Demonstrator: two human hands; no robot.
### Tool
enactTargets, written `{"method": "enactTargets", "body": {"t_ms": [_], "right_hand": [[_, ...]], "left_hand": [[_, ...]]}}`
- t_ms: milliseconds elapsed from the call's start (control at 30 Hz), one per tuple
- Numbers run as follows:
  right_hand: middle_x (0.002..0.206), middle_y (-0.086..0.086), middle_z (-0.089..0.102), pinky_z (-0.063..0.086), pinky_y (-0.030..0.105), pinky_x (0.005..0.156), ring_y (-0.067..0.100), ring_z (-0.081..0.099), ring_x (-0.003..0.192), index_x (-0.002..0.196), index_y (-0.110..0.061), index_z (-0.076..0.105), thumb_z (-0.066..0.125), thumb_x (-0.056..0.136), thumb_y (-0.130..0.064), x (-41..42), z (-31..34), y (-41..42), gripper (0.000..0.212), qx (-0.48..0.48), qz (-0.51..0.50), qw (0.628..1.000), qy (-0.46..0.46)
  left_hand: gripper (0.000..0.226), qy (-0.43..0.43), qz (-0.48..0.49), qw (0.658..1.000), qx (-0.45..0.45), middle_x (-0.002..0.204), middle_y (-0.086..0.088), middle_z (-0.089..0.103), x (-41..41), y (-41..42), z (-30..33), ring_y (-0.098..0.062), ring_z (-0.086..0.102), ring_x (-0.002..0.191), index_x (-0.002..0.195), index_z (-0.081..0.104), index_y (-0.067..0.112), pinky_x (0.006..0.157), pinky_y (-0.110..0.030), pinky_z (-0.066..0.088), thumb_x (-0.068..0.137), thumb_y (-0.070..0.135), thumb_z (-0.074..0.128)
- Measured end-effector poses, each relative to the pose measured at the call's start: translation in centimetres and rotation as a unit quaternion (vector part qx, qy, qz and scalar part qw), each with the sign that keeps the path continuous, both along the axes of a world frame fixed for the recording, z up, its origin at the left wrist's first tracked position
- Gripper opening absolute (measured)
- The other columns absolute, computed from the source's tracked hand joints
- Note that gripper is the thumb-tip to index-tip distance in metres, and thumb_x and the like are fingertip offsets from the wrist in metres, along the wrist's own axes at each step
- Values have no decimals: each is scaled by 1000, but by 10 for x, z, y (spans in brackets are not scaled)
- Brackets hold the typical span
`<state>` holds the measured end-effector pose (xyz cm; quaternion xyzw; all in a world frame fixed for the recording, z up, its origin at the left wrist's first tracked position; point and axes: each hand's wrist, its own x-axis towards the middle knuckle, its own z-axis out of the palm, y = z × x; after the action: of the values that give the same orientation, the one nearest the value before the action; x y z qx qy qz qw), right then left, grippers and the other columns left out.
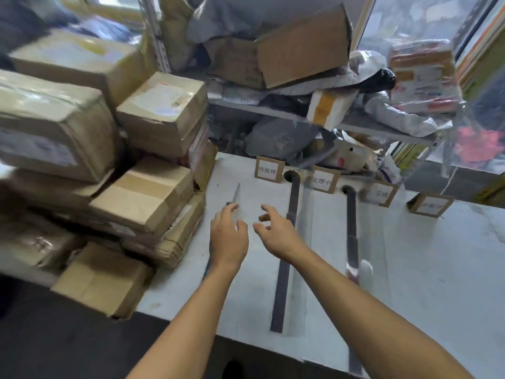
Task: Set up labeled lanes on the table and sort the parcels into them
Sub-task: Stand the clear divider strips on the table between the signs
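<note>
Reaching over the desk (410, 269), both hands are seen empty: left hand (228, 236) and right hand (276, 232) with fingers loosely spread. Dark divider strips (284, 274) are laid between lanes. Label cards (269, 170) are stood farther back; stacked parcels (142, 195) are piled left.

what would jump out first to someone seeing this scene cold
The heap of taped cardboard parcels on the table's left side dominates. Next come the four labeled cards standing along the far edge of the white table, with dark strips marking lanes. In the middle, the left hand and right hand hover open, holding nothing.
</note>
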<state>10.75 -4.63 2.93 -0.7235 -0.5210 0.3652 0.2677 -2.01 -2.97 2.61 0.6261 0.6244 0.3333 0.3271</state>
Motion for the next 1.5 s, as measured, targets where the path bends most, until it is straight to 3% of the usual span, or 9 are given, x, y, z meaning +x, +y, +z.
{"method": "enactTargets", "body": {"t_ms": [100,233,433,567,800,933,1100,1300,1500], "right_hand": [[149,6,48,42,28,93,23,56,123,154,-22,25,47,98,-43,-38,-23,16,64,-68,12,997,35],[157,11,37,42,46,109,32,46,135,158,-22,12,40,100,-47,-75,-44,23,69,-128,-13,985,115],[159,9,32,45,46,106,31,44,137,159,-24,13,33,98,-63,-88,-58,19,74,-146,-18,971,187],[156,3,38,52,37,90,26,57,123,157,-28,19,24,99,-65,-85,-57,17,69,-145,3,970,193],[153,2,41,39,47,112,29,47,134,157,-24,22,24,96,-68,-79,-46,24,75,-141,9,978,153],[161,8,31,28,38,114,27,32,145,156,-19,21,29,100,-61,-62,-21,41,71,-73,-15,994,82],[160,5,30,38,49,112,26,38,141,156,-24,21,36,101,-56,-16,49,68,66,51,-28,979,195],[155,2,37,55,29,66,27,48,132,153,-34,26,43,101,-47,95,112,56,56,115,-63,957,259],[147,-4,45,50,46,97,24,55,124,150,-34,36,42,101,-39,241,120,-1,50,153,-136,955,213]], "left_hand": [[56,91,-36,990,-103,153,-9,40,-37,11,-30,-29,34,141,150,33,15,112,-42,32,99,26,50],[57,17,-158,950,-268,156,-11,39,-63,7,-58,-29,46,136,158,13,31,104,-36,38,105,32,34],[43,36,-180,956,-230,139,-7,58,-70,10,-55,-25,58,122,150,36,29,88,-27,43,107,31,28],[43,-16,-150,964,-220,147,-4,52,-73,15,-38,-23,52,130,149,39,28,105,-32,42,108,32,27],[54,-1,-94,983,-158,151,-5,45,-71,33,-12,-22,46,135,157,19,34,94,-25,30,106,25,32],[51,13,-84,990,-114,146,-4,50,-56,39,17,-24,51,129,155,21,39,101,-32,39,106,30,31],[48,55,-73,996,-18,144,-5,54,-8,32,62,-28,52,127,155,21,39,98,-39,43,107,35,29],[49,-14,-139,990,16,151,-2,46,112,5,102,-23,48,133,155,18,39,99,-31,38,107,38,26],[61,-119,-254,957,-72,152,-1,46,249,-38,112,-19,45,136,155,19,38,103,-31,35,97,36,37]]}}
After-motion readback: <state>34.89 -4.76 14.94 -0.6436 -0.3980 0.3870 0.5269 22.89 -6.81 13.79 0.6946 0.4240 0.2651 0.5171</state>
